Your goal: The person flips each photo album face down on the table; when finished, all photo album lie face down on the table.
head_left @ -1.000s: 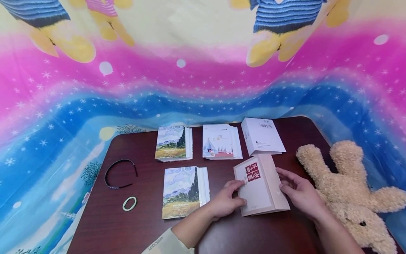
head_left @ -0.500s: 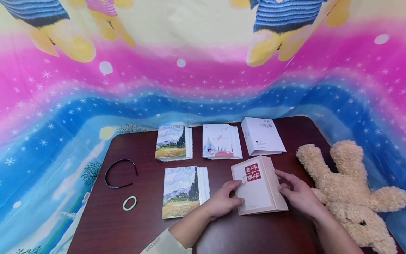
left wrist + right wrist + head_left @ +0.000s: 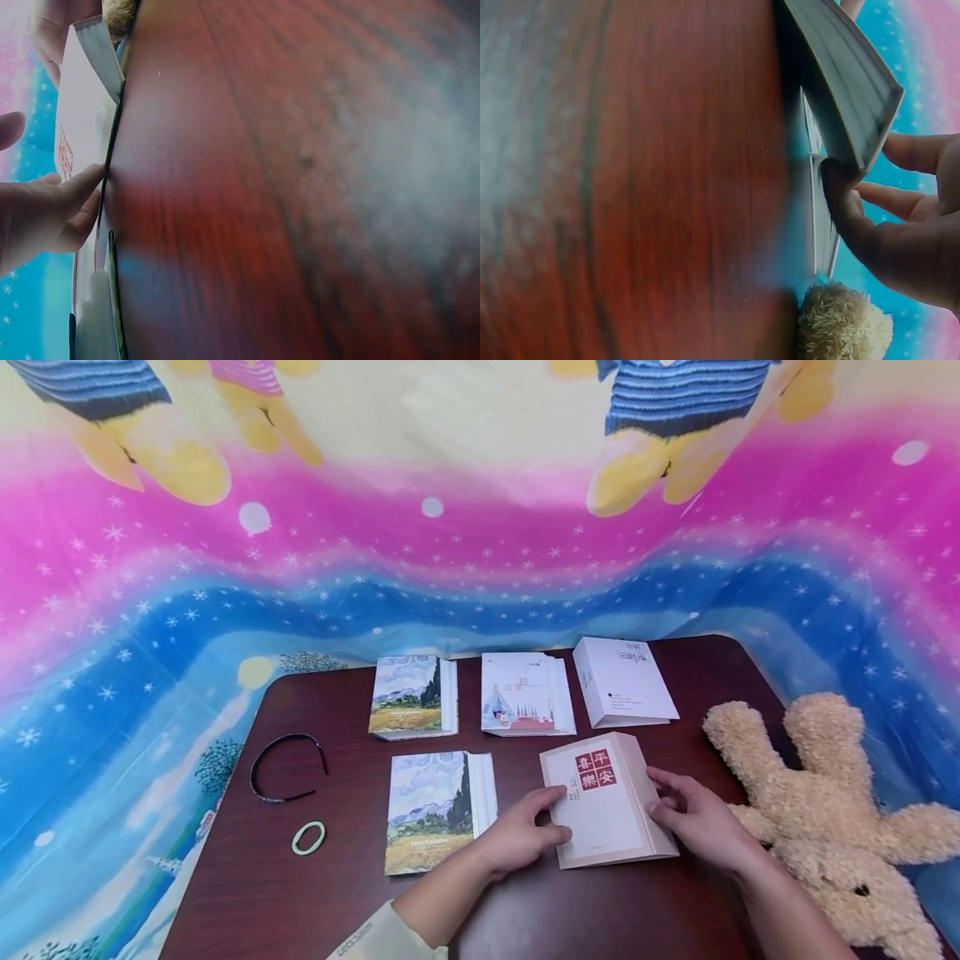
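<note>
The right grip [image 3: 705, 822] is partly closed in the head view, and by it the right side of a beige book [image 3: 607, 827] is held; the left side is held by the bent fingers of the left grip [image 3: 517, 839]. The book is placed over the near right part of the bench [image 3: 330, 893], between a painted album [image 3: 427, 810] and a plush toy [image 3: 832, 793]. In the left wrist view, the book's edge is touched by a fingertip. In the right wrist view, its corner is pinched between thumb and fingers

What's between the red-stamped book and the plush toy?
The right hand, touching the red-stamped book, plus some bare table; seen in the head view.
</note>
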Demonstrator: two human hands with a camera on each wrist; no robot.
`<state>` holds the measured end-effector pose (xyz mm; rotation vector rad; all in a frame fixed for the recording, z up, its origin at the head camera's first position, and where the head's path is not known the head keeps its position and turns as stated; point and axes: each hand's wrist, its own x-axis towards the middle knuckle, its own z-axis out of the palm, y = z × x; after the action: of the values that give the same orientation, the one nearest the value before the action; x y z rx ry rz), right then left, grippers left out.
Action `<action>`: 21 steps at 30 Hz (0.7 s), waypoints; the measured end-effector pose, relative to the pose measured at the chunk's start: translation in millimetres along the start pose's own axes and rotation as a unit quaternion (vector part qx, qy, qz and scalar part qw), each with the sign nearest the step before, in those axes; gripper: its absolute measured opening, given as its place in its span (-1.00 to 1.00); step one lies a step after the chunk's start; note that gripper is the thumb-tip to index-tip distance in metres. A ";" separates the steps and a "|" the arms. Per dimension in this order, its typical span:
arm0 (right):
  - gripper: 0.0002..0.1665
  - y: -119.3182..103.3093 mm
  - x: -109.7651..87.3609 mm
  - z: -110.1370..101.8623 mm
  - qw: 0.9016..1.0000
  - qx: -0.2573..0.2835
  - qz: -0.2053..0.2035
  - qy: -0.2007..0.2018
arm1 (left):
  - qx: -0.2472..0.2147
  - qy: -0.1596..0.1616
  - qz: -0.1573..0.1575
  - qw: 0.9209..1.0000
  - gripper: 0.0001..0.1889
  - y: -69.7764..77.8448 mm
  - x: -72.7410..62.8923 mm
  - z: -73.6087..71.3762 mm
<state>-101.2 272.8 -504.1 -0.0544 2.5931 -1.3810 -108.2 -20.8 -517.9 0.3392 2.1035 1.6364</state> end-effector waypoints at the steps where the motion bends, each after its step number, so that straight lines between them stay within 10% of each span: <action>1: -0.27 0.5 0.4 0.3 1.000 0.001 0.000 -0.006 | 0.001 0.001 -0.001 1.000 -0.30 0.0 -0.2 -0.7; 21: -0.14 1.5 8.7 6.4 0.995 -0.086 -0.024 -0.039 | -0.014 0.005 -0.020 1.000 -0.29 -2.1 1.0 -13.0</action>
<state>-108.3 267.2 -510.2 -0.1939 2.6557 -1.1419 -115.3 -31.9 -517.6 0.2789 2.0791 1.6454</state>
